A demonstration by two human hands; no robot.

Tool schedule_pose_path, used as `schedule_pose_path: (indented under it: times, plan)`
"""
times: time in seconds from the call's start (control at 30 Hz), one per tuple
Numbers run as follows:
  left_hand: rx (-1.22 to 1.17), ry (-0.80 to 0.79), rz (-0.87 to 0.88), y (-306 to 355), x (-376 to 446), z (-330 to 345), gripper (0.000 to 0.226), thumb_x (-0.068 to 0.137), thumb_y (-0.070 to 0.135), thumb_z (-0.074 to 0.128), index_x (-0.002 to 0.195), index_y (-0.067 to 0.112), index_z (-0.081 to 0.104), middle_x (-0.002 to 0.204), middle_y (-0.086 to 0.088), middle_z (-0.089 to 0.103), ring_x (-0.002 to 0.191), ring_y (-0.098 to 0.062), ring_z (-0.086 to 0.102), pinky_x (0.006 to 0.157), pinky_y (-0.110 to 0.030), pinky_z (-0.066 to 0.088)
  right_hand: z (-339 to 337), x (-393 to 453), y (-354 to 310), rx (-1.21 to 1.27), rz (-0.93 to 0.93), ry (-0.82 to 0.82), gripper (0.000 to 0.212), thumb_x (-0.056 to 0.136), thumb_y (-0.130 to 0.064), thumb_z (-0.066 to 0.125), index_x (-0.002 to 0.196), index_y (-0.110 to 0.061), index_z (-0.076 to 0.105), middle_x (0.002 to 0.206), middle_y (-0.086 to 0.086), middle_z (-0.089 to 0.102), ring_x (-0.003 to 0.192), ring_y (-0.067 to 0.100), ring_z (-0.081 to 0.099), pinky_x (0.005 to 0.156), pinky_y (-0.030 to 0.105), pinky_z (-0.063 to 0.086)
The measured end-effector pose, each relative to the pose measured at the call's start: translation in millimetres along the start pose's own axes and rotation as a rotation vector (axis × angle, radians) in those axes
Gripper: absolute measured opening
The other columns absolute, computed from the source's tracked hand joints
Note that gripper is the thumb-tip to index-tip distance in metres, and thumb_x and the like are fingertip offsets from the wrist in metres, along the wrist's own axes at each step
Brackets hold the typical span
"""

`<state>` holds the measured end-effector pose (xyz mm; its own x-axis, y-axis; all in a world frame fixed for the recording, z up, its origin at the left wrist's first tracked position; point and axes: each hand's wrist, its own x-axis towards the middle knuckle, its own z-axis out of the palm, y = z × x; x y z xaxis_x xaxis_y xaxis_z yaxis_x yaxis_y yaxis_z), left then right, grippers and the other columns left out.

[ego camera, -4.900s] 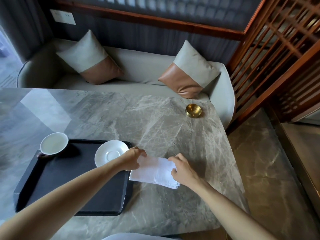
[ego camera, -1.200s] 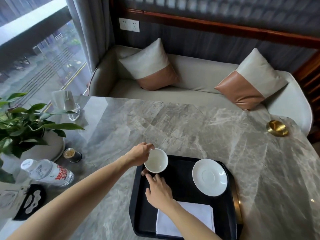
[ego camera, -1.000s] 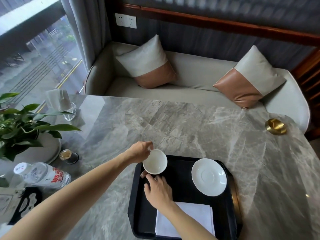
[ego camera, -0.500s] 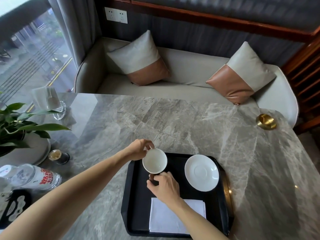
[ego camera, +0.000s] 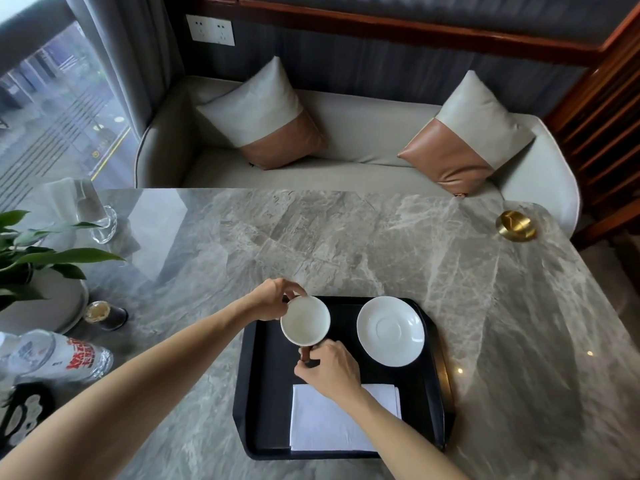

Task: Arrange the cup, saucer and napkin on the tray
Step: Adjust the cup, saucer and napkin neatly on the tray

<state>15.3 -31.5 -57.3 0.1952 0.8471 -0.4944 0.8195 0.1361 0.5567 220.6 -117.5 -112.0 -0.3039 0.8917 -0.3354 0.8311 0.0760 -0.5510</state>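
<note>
The right hand [ego camera: 329,370] pinched the cup [ego camera: 304,319] by its handle, the left hand [ego camera: 272,303] its rim; the saucer [ego camera: 390,330] lay just right.

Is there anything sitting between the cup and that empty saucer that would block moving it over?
Nothing visible. Both hands hold the cup, and only bare black tray lies between it and the saucer. The napkin lies nearer the person, out of that path.

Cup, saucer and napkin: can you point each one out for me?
cup [ego camera: 304,320], head view, on its white inner bowl.
saucer [ego camera: 390,330], head view, on its centre well.
napkin [ego camera: 322,427], head view, on its bare left part.
</note>
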Motion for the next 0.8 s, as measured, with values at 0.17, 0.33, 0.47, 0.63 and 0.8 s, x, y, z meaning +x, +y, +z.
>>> schedule_pose_path:
  times: [0.17, 0.33, 0.47, 0.63, 0.8]
  plan:
    - [0.013, 0.017, -0.021, 3, -4, 4, 0.061, 0.081, -0.003, 0.047, 0.125, 0.036, 0.065, 0.119, 0.000, 0.069, 0.104, -0.023, 0.067, 0.076, -0.033, 0.059, -2, -3, 1, 0.006, -0.010, -0.018, 0.032, 0.075, -0.053, 0.061, 0.099, -0.036, 0.074, 0.105, -0.011, 0.071, 0.101, 0.015, 0.060, 0.076, 0.031, 0.056]
    - [0.039, 0.058, -0.033, 6, -6, 9, 0.066, 0.080, -0.006, 0.043, 0.130, 0.031, 0.063, 0.127, -0.004, 0.069, 0.116, -0.023, 0.064, 0.091, -0.033, 0.054, -12, -2, 5, -0.027, -0.053, -0.113, 0.038, 0.077, -0.064, 0.061, 0.100, -0.037, 0.071, 0.107, -0.008, 0.069, 0.106, 0.017, 0.060, 0.080, 0.033, 0.054]
    - [0.056, 0.089, -0.052, 9, -12, 10, 0.065, 0.080, -0.003, 0.046, 0.136, 0.028, 0.059, 0.132, -0.003, 0.066, 0.120, -0.023, 0.062, 0.099, -0.035, 0.052, -27, -9, 11, -0.074, -0.091, -0.128, 0.049, 0.072, -0.077, 0.059, 0.101, -0.038, 0.068, 0.098, -0.011, 0.064, 0.101, 0.015, 0.060, 0.079, 0.034, 0.054]
    - [0.084, 0.118, -0.037, 19, -21, 2, 0.055, 0.085, 0.004, 0.051, 0.136, 0.025, 0.058, 0.133, -0.006, 0.065, 0.121, -0.022, 0.062, 0.104, -0.040, 0.051, -75, -11, 17, -0.081, -0.145, -0.077, 0.060, 0.072, -0.079, 0.060, 0.120, -0.042, 0.065, 0.107, -0.014, 0.065, 0.102, 0.010, 0.061, 0.081, 0.032, 0.054]
    - [0.107, 0.186, -0.035, 43, -25, -4, 0.050, 0.088, 0.010, 0.053, 0.134, 0.028, 0.057, 0.128, -0.002, 0.065, 0.107, -0.021, 0.065, 0.095, -0.037, 0.053, -134, 1, 34, -0.092, -0.194, -0.003, 0.056, 0.078, -0.071, 0.067, 0.123, -0.037, 0.065, 0.120, -0.010, 0.066, 0.119, 0.012, 0.056, 0.093, 0.030, 0.048]
